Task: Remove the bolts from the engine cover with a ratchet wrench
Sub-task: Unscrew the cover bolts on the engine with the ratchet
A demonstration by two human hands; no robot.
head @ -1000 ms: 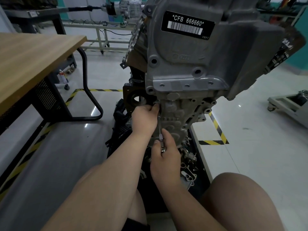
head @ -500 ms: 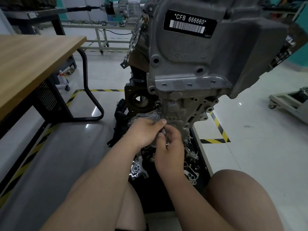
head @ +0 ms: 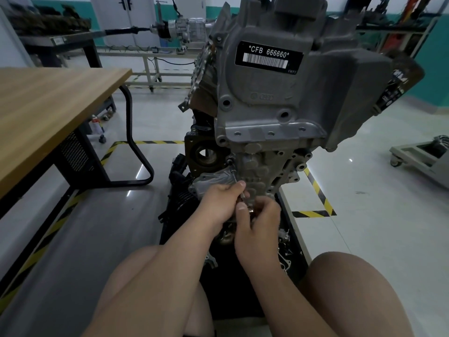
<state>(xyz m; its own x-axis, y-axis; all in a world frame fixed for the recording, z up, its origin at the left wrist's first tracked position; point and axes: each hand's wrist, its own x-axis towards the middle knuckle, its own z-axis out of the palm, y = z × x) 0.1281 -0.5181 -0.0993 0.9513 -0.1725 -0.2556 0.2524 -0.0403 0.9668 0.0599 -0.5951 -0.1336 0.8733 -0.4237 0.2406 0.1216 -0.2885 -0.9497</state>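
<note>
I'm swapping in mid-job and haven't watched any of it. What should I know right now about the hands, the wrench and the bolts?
Left hand: grips the ratchet wrench by its thin shaft.
Right hand: grips the wrench's lower end, which is mostly hidden.
The wrench tip meets a bolt at the left edge of the engine cover.
Done: I cannot tell how many bolts are already out.
Left: take out this bolt, then any others on the cover.
</note>
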